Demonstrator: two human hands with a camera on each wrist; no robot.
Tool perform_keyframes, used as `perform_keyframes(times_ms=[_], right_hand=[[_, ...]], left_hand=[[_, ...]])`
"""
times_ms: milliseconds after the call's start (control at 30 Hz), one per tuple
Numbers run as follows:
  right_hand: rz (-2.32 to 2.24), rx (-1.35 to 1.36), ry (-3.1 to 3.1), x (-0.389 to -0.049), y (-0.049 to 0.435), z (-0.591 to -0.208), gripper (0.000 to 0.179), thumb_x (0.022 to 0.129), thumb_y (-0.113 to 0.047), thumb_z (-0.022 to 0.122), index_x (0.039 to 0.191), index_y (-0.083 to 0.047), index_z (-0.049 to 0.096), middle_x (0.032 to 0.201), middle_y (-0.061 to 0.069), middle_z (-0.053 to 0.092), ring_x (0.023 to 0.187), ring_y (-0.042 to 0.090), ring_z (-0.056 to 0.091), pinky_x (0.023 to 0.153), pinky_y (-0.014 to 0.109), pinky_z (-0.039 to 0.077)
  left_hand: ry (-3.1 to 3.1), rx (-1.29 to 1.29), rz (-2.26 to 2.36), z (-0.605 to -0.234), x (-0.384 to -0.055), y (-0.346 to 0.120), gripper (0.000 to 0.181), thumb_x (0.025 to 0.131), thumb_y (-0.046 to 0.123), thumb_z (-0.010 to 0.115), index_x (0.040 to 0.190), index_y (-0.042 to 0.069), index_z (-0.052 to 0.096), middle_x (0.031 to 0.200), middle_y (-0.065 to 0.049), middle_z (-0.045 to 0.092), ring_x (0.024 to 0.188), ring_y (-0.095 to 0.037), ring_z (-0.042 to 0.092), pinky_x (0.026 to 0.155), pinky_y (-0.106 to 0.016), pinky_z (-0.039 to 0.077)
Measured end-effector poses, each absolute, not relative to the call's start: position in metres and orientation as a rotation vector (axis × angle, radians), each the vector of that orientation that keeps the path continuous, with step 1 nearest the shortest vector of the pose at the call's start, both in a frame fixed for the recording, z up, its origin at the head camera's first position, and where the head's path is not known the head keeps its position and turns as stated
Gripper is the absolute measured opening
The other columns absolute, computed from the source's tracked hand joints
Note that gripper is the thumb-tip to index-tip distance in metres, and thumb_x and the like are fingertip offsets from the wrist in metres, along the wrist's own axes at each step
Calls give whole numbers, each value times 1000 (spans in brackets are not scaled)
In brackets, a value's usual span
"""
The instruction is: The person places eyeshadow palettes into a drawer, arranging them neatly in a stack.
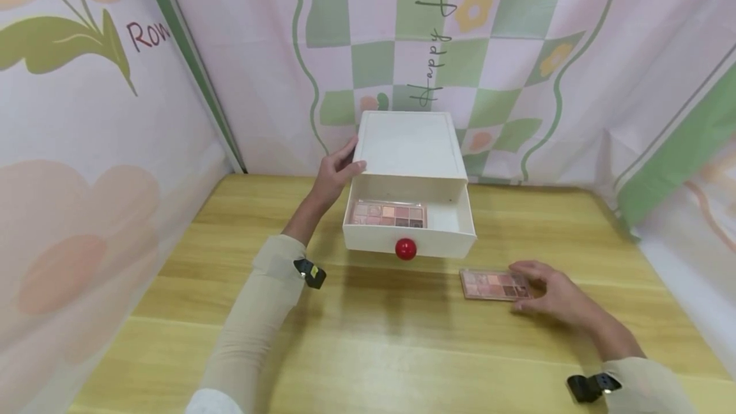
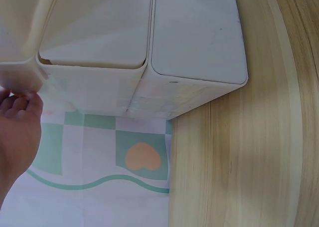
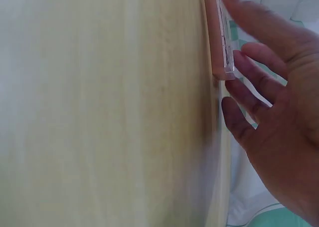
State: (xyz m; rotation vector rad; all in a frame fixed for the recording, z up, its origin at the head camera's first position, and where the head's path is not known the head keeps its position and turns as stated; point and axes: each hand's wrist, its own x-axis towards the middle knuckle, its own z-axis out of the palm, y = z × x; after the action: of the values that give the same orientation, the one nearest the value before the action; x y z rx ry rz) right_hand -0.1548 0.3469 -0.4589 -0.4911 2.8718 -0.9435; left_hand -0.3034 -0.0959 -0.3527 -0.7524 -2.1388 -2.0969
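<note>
A white drawer box [image 1: 411, 142] stands on the table with its top drawer [image 1: 454, 222] pulled out, red knob [image 1: 406, 249] in front. Inside the drawer's left part lies an eyeshadow palette [image 1: 388, 215]. My left hand [image 1: 333, 174] holds the box's left side, thumb at the top's front edge; in the left wrist view its fingers [image 2: 20, 105] curl at the edge. A second eyeshadow palette [image 1: 496, 285] lies on the table to the right. Around its right end is my right hand [image 1: 552, 292], thumb and fingers spread; a grip is not visible in the right wrist view.
Lower drawers [image 2: 199, 37] of the box show in the left wrist view. The wooden table [image 1: 374, 350] reaches to a printed cloth [image 1: 379, 62] hanging behind the box. More printed cloth hangs at the left [image 1: 115, 165] and right.
</note>
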Motion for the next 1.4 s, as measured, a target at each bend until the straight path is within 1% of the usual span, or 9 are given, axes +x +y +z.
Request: perform_keyframes(times_ms=[100, 200, 300, 367, 600, 667, 833, 900, 1400], right_hand=[[-943, -521, 2890, -157, 349, -464, 74, 74, -27, 89, 136, 2, 60, 143, 27, 55, 128, 49, 46, 110, 3, 30], [-938, -543, 2912, -159, 351, -468, 71, 74, -26, 90, 134, 1, 62, 139, 25, 58, 126, 42, 50, 96, -9, 18], [-905, -553, 2948, -162, 352, -470, 68, 73, -27, 91, 131, -2, 65, 135, 22, 62, 123, 23, 54, 94, -8, 21], [-886, -555, 2959, -163, 352, -470, 66, 73, -27, 91, 129, -3, 67, 133, 20, 64, 121, 20, 55, 94, -6, 24], [-836, -561, 2931, -167, 351, -469, 67, 70, -29, 92, 127, -2, 68, 128, 21, 64, 120, 44, 58, 92, 9, 39], [-830, -563, 2932, -167, 351, -469, 66, 70, -30, 93, 126, -3, 69, 126, 19, 66, 118, 35, 60, 92, 10, 40], [-885, -585, 2925, -168, 352, -469, 63, 69, -29, 93, 123, -3, 71, 118, 12, 69, 106, -4, 54, 88, 6, 41], [-910, -583, 2923, -168, 352, -469, 63, 68, -29, 94, 121, -3, 71, 115, 10, 69, 103, -11, 51, 87, 6, 43], [-906, -502, 2897, -168, 353, -466, 67, 65, -34, 94, 121, -5, 71, 113, 8, 70, 100, -14, 51, 88, 7, 44]], left_hand=[[-2142, -755, -2100, -353, -304, -96, 71, 97, 15, 56, 158, -3, 24, 170, -18, 20, 157, -29, 27, 129, -34, 30], [-2149, -753, -2098, -354, -303, -96, 72, 96, 17, 56, 158, -3, 23, 170, -18, 19, 157, -29, 28, 129, -35, 30], [-2155, -750, -2092, -354, -304, -96, 73, 96, 18, 56, 158, -2, 23, 170, -17, 19, 157, -30, 28, 129, -35, 30], [-2157, -749, -2086, -354, -304, -96, 73, 96, 19, 56, 158, -2, 23, 170, -17, 19, 157, -29, 28, 129, -35, 30], [-2152, -745, -2089, -354, -304, -96, 73, 96, 18, 56, 158, -2, 23, 170, -17, 20, 157, -30, 28, 128, -36, 31], [-2154, -745, -2087, -354, -304, -96, 73, 96, 18, 56, 158, -2, 23, 170, -17, 20, 157, -30, 29, 128, -36, 31], [-2155, -754, -2085, -354, -304, -96, 72, 97, 17, 56, 158, -2, 23, 170, -16, 20, 157, -29, 29, 128, -36, 31], [-2153, -758, -2088, -354, -304, -96, 72, 97, 17, 56, 158, -2, 23, 170, -16, 20, 157, -29, 29, 128, -36, 31], [-2152, -738, -2087, -354, -303, -96, 71, 97, 17, 56, 158, -1, 25, 169, -16, 23, 156, -29, 31, 128, -36, 33]])
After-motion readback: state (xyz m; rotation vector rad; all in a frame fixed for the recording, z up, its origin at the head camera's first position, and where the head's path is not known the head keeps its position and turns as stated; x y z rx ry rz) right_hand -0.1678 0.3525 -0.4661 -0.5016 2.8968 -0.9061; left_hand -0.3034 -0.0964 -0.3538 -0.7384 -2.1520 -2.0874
